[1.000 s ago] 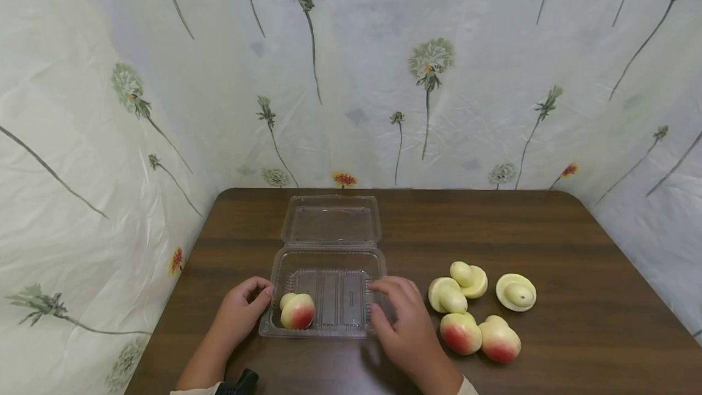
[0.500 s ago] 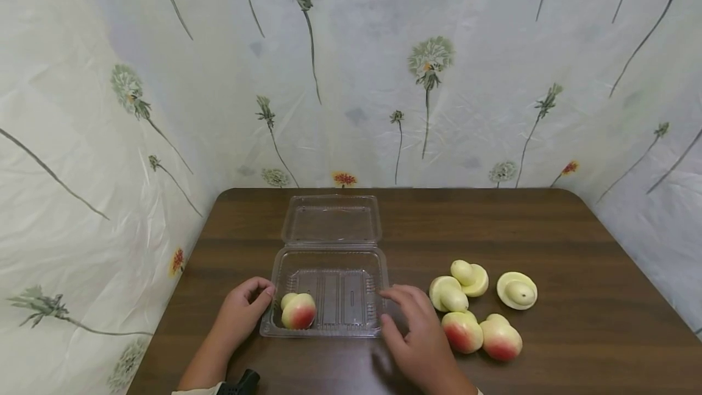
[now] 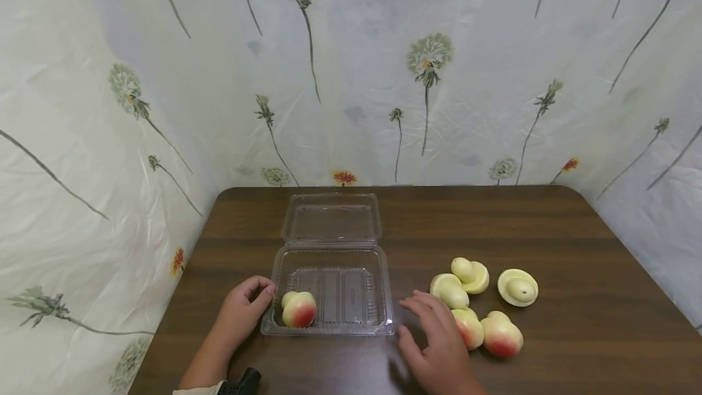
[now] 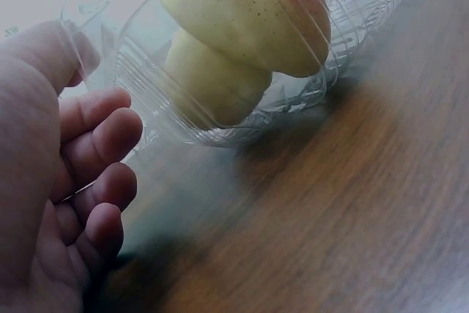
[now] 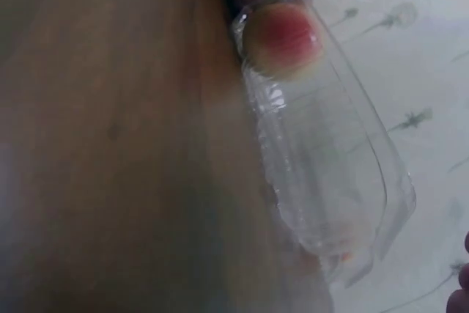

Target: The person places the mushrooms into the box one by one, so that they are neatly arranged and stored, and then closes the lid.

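An open clear plastic clamshell box (image 3: 351, 330) stands on the table with its lid (image 3: 332, 218) folded back. In its front left corner lies one mushroom-shaped, pale yellow piece with a red blush (image 3: 300, 309), seen through the clear wall in the left wrist view. At the box's left side my left hand (image 3: 241, 309) pinches the rim, thumb above and fingers curled below. My right hand (image 3: 439, 343) holds nothing and hovers over the table between the box and the loose pieces, fingers loosely bent. It partly hides the nearest red-blushed piece (image 3: 470, 329).
Several more such pieces lie at the right: another blushed one (image 3: 502, 336), and pale ones with the stem up, including the one farthest right (image 3: 518, 288). The brown wooden table (image 3: 576, 242) meets a flower-patterned sheet (image 3: 351, 78) at its back and sides.
My right hand has drawn away from the box's right side and moved right, toward the loose pieces. The left hand stays at the left rim, and the piece in the box has not moved.
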{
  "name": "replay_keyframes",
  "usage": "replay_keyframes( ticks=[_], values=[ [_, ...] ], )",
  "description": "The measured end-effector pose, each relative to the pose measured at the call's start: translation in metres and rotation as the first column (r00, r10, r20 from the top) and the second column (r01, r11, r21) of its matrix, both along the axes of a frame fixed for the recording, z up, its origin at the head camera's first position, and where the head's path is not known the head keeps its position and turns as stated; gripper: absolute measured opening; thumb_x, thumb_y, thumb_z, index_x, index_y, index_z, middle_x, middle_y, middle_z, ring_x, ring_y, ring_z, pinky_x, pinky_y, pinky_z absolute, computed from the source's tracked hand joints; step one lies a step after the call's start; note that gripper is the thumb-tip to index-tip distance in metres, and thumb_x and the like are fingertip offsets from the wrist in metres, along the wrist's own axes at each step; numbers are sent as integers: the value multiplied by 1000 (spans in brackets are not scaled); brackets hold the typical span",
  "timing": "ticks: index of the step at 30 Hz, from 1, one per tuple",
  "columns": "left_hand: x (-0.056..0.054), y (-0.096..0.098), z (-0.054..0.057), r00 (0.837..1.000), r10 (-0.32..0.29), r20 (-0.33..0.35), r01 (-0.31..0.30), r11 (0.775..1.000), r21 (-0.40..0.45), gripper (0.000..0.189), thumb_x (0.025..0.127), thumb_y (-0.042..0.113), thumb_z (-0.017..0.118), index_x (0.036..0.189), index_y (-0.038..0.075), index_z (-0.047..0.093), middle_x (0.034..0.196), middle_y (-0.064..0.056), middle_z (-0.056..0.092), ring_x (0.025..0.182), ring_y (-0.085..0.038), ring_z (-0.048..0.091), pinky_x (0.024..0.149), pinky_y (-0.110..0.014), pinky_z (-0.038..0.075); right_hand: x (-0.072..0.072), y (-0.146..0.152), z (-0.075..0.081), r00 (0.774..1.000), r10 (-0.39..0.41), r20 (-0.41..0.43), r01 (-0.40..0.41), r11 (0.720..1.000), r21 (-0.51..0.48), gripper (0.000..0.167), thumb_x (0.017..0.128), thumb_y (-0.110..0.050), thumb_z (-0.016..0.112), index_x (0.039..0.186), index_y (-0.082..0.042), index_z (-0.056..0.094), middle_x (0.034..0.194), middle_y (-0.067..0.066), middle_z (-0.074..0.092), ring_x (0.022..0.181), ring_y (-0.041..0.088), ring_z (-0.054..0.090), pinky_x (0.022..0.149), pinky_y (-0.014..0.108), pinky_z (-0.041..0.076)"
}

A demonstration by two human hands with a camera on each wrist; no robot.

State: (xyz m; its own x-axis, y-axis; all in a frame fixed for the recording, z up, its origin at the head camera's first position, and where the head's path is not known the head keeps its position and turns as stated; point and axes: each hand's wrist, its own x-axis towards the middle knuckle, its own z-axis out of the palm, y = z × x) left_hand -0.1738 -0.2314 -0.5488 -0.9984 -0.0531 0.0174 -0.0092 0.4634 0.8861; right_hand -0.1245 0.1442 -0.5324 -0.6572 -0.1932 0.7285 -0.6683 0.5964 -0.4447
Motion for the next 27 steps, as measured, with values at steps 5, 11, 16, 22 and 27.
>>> replay_keyframes(
  ticks=[5, 11, 16, 22, 27],
  values=[
    [0, 0, 0, 1000, -1, -2, 0, 1000, -10, 10, 102, 23, 68, 100, 14, 73, 96, 0, 69, 88, -13, 60, 82, -27, 49, 4, 8, -8, 998, 15, -61, -15, 1000, 1, 37, 80, -12, 68, 116, -5, 71, 115, 12, 68, 117, 33, 60, 118, 19, 30],
    [0, 0, 1, 1000, -3, -5, 3, 1000, -19, 10, 103, 22, 67, 100, 14, 73, 96, 0, 69, 88, -13, 60, 82, -28, 50, 7, 12, -15, 994, -19, -107, 16, 999, -28, 33, 84, -19, 65, 113, -5, 73, 111, 13, 68, 119, 30, 60, 118, 21, 31],
    [-1, -1, 2, 1000, -4, -2, 4, 1000, -2, 11, 103, 22, 67, 101, 13, 73, 97, -1, 69, 88, -14, 60, 82, -28, 50, 10, 14, -16, 992, -94, -88, 88, 993, -79, 37, 76, -13, 68, 111, -4, 74, 112, 16, 68, 117, 33, 60, 116, 20, 32],
    [-2, -2, 3, 1000, -8, -2, 8, 1000, -22, 12, 103, 24, 67, 102, 14, 73, 99, -1, 70, 89, -15, 60, 82, -29, 50, 10, 18, -17, 962, -251, -106, 236, 962, -139, 34, 75, -16, 69, 105, -2, 74, 102, 16, 67, 97, 31, 58, 102, 18, 33],
    [0, 0, 2, 1000, 1, 6, -1, 999, -37, 12, 104, 24, 66, 103, 13, 73, 100, -1, 70, 91, -15, 60, 83, -30, 50, 14, 24, -11, 919, -395, 2, 392, 911, -127, 34, 77, -16, 70, 107, -1, 72, 103, 18, 65, 96, 36, 55, 98, 20, 29]
  ],
)
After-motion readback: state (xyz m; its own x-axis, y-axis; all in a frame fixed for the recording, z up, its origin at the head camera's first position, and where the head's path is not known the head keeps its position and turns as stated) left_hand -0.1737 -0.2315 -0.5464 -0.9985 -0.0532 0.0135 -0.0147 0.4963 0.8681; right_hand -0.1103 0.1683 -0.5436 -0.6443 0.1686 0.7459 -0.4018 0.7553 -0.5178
